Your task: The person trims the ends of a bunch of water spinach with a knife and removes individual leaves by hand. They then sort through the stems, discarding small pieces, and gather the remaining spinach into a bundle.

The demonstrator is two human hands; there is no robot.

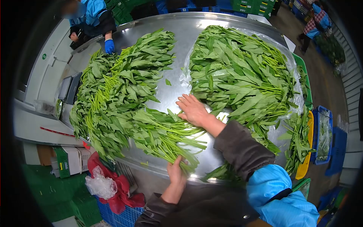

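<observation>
A loose bunch of water spinach (166,132), long green stems with narrow leaves, lies on the metal table (172,72) in front of me. My left hand (177,174) is closed around the stem ends at the near edge; its fingers are partly hidden by the stems. Flat and with fingers stretched out, my right hand (193,110) rests at the far side of the bunch's stems, beside a big right-hand pile of water spinach (238,72) on clear plastic. To the left spreads another pile of the greens (113,87), touching the bunch's leaves.
Across the table a person's blue-gloved hand (109,46) is at the left pile. A scale (70,89) stands at the left edge. Yellow (304,162) and blue crates (321,132) are on the right. Below left, a red bag (117,196) lies over a blue crate. Another person is far right.
</observation>
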